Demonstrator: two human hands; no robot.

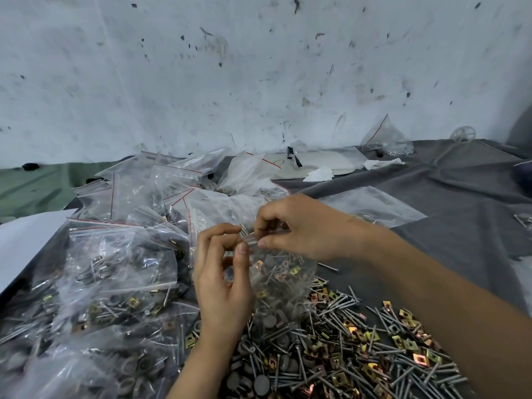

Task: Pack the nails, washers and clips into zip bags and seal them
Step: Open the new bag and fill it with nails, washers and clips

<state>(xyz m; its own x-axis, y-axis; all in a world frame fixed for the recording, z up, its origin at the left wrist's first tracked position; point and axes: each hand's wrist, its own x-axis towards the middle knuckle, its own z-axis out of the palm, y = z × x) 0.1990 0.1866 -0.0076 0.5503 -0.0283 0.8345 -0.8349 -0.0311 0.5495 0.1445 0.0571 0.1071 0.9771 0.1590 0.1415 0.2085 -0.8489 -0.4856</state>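
Observation:
A clear zip bag [280, 279] holding nails, grey washers and gold clips hangs in front of me above the loose pile. My left hand [221, 286] pinches the left end of its top strip between thumb and fingers. My right hand [299, 228] pinches the same strip a little to the right. A few nail tips stick up out of the bag's mouth between my hands. Below lies a heap of loose nails, washers and clips [359, 349] on the grey cloth.
Many filled zip bags [109, 283] are piled at the left and behind my hands. An empty flat bag [374, 205] lies to the right. Further back sit a bag of small silver parts [388, 139], white paper scraps [319, 174] and the stained white wall.

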